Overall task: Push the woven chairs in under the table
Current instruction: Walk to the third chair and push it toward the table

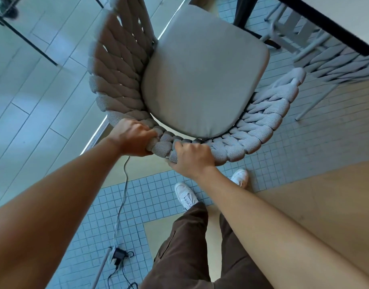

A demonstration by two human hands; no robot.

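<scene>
Hands are being kept side by side on the curved backrest of a woven chair (262, 126). The thick braided rim is being gripped by the left hand (133, 138) and the right hand (192, 159), fingers curled closed over it. Just beyond the hands, the chair's grey seat cushion (204, 76) is being shown from above. Farther ahead and to the right of the hands, a second woven chair (336, 63) is being partly covered by the dark-edged table (325, 21).
</scene>
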